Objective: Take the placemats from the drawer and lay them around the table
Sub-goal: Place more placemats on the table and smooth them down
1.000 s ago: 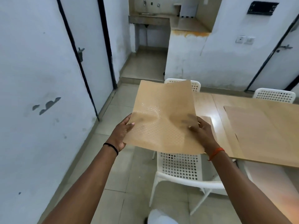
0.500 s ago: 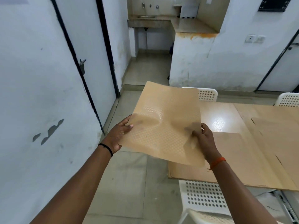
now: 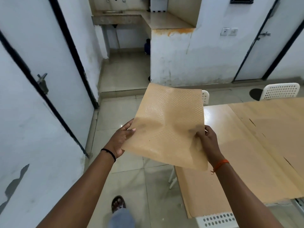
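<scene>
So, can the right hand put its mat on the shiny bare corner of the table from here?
Probably yes. The right hand grips the placemat beside the bare table corner, and nothing lies between them. The left hand also holds the mat, so both must move together.

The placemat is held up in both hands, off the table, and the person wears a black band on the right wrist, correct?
Not quite. In the head view the black band is on the left wrist; the right wrist has an orange thread. The rest stands: left hand and right hand hold the placemat off the table.
</scene>
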